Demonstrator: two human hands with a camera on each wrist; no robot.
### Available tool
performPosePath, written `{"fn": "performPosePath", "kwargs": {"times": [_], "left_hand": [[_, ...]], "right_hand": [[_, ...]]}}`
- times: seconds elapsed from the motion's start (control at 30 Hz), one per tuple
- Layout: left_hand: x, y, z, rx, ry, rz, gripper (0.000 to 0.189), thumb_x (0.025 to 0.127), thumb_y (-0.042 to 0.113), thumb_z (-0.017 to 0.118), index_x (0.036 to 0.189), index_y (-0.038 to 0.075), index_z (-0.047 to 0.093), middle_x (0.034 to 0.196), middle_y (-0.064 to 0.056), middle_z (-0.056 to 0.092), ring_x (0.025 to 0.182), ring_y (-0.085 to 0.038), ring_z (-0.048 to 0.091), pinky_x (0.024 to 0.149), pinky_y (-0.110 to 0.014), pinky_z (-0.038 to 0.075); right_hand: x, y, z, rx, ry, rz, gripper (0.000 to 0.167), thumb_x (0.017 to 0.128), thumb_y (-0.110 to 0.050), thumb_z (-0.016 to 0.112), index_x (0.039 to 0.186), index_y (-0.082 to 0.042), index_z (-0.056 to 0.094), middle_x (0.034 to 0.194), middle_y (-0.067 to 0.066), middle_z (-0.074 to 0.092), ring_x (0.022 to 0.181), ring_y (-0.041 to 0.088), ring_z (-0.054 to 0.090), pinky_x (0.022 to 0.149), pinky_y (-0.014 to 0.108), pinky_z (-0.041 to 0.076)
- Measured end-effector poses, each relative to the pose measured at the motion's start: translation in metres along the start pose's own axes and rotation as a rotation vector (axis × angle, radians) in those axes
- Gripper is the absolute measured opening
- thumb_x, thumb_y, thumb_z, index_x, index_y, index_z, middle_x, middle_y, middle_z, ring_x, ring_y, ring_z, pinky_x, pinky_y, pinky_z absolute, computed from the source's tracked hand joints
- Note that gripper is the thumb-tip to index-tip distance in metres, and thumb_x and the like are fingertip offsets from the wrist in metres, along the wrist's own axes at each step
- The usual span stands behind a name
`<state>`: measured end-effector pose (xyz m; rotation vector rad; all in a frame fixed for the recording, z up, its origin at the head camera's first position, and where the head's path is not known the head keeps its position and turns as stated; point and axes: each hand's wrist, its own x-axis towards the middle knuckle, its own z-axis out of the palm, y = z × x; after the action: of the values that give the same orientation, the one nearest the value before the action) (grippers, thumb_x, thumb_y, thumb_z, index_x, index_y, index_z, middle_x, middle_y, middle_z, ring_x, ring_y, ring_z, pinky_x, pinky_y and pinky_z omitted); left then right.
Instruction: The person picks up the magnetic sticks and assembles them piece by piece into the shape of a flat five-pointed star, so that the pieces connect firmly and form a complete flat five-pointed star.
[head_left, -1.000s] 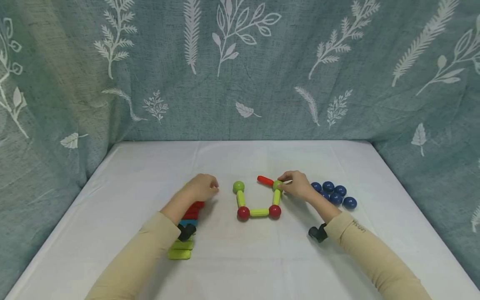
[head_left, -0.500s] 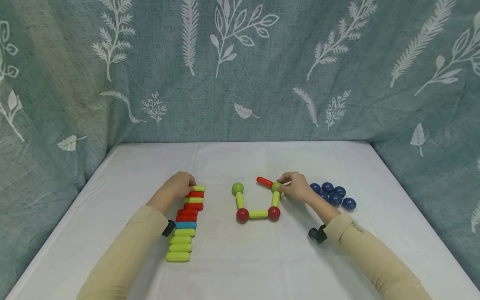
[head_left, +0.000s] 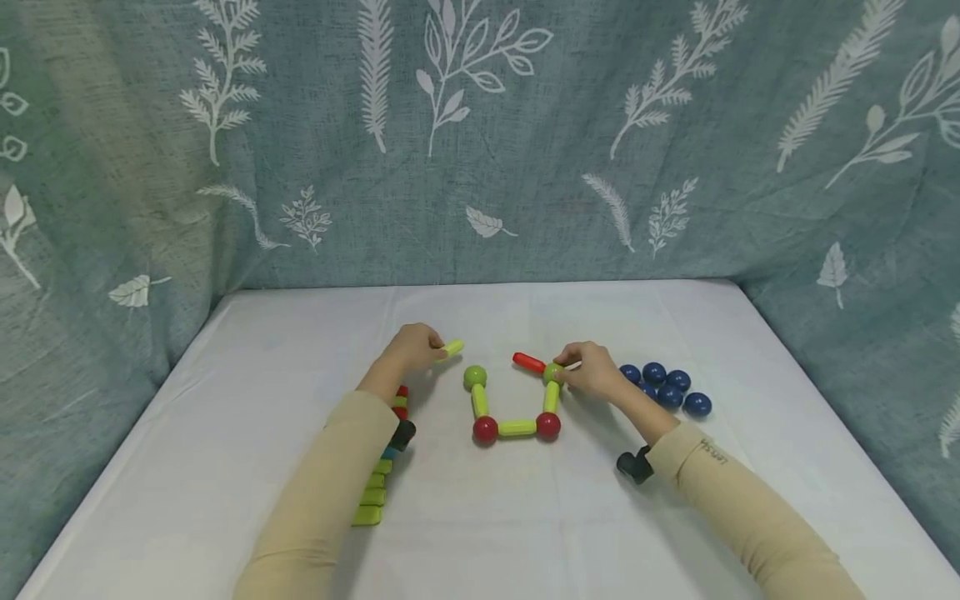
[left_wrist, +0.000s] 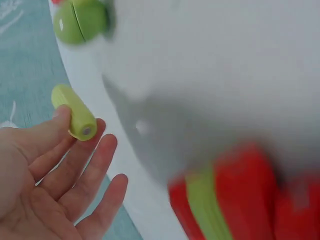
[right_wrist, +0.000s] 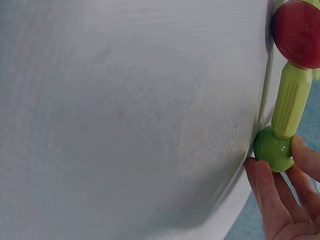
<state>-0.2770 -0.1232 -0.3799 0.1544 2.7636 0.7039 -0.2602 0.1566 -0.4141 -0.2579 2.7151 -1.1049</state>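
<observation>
My left hand [head_left: 415, 346] pinches a yellow-green magnetic rod [head_left: 453, 349] between thumb and fingers, above the table and left of the joined pieces. A round metal tip shows on this rod [left_wrist: 74, 112] in the left wrist view. With thumb and fingertips, my right hand [head_left: 592, 369] grips a green ball [right_wrist: 273, 150] at the far right of a U-shaped build. From that ball a red rod [head_left: 529, 362] points left. Yellow-green rods [head_left: 517, 427] and two red balls [head_left: 486, 430] form the U. Another green ball [head_left: 476, 377] tops its left side.
A column of red, blue and yellow-green rods [head_left: 366, 516] lies at the left, partly hidden under my left forearm. Several dark blue balls [head_left: 670, 396] sit beside my right hand. A patterned green-blue curtain [head_left: 480, 167] hangs behind the white table [head_left: 480, 542].
My left hand went left to the top of the rod column, took a yellow-green rod there and carried it right towards the build. The right hand has kept its hold on the green ball.
</observation>
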Motion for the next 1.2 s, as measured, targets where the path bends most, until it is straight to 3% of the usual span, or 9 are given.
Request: {"fn": "performPosePath", "kwargs": {"times": [0.2, 0.43, 0.57, 0.73, 0.83, 0.97, 1.2], "left_hand": [[0.013, 0.025, 0.023, -0.095, -0.008, 0.014, 0.029, 0.091, 0.021, 0.056, 0.111, 0.000, 0.063, 0.110, -0.013, 0.061, 0.099, -0.024, 0.055, 0.085, -0.035, 0.045], [0.015, 0.038, 0.039, -0.131, -0.008, 0.016, 0.027, 0.092, 0.023, 0.055, 0.106, 0.002, 0.066, 0.104, -0.010, 0.061, 0.092, -0.020, 0.054, 0.080, -0.032, 0.046], [0.015, 0.042, 0.042, -0.169, 0.034, -0.013, 0.026, 0.092, 0.022, 0.056, 0.105, 0.002, 0.066, 0.104, -0.011, 0.062, 0.094, -0.021, 0.055, 0.080, -0.032, 0.046], [0.013, 0.043, 0.047, -0.245, 0.074, -0.129, 0.027, 0.091, 0.023, 0.057, 0.104, 0.001, 0.064, 0.103, -0.012, 0.060, 0.091, -0.021, 0.054, 0.075, -0.029, 0.046], [0.012, 0.044, 0.048, -0.270, 0.083, -0.167, 0.028, 0.090, 0.024, 0.057, 0.104, 0.001, 0.064, 0.103, -0.011, 0.060, 0.088, -0.020, 0.053, 0.072, -0.028, 0.045], [0.010, 0.045, 0.050, -0.280, 0.089, -0.171, 0.028, 0.090, 0.024, 0.057, 0.105, 0.001, 0.063, 0.103, -0.012, 0.060, 0.089, -0.020, 0.054, 0.074, -0.030, 0.046], [0.008, 0.041, 0.051, -0.310, 0.058, -0.111, 0.026, 0.089, 0.019, 0.059, 0.108, 0.003, 0.063, 0.104, -0.012, 0.060, 0.092, -0.022, 0.055, 0.076, -0.030, 0.046]], "right_hand": [[-0.001, 0.000, 0.000, 0.013, 0.002, 0.017, 0.017, 0.083, -0.006, 0.066, 0.098, 0.001, 0.064, 0.103, 0.015, 0.063, 0.090, 0.025, 0.060, 0.068, 0.028, 0.052], [-0.002, -0.001, -0.001, 0.013, 0.005, 0.006, 0.017, 0.082, -0.006, 0.066, 0.097, 0.002, 0.063, 0.103, 0.016, 0.063, 0.090, 0.025, 0.060, 0.067, 0.027, 0.052], [-0.002, -0.001, -0.001, 0.015, 0.009, 0.010, 0.017, 0.082, -0.006, 0.067, 0.097, 0.001, 0.064, 0.103, 0.015, 0.063, 0.090, 0.025, 0.060, 0.067, 0.028, 0.052], [-0.001, 0.002, 0.000, 0.011, 0.013, 0.001, 0.017, 0.082, -0.007, 0.067, 0.097, 0.001, 0.064, 0.102, 0.015, 0.063, 0.090, 0.026, 0.060, 0.067, 0.028, 0.052], [0.001, 0.002, 0.000, 0.008, 0.020, 0.003, 0.016, 0.082, -0.007, 0.067, 0.096, 0.000, 0.064, 0.101, 0.014, 0.063, 0.090, 0.025, 0.060, 0.067, 0.027, 0.052], [0.001, 0.002, 0.000, 0.012, 0.022, 0.005, 0.016, 0.081, -0.007, 0.067, 0.095, 0.000, 0.064, 0.101, 0.014, 0.063, 0.088, 0.025, 0.059, 0.067, 0.027, 0.052], [0.001, 0.002, -0.001, 0.017, 0.022, 0.011, 0.016, 0.082, -0.006, 0.067, 0.095, 0.000, 0.064, 0.101, 0.014, 0.063, 0.087, 0.025, 0.059, 0.067, 0.027, 0.052]]}}
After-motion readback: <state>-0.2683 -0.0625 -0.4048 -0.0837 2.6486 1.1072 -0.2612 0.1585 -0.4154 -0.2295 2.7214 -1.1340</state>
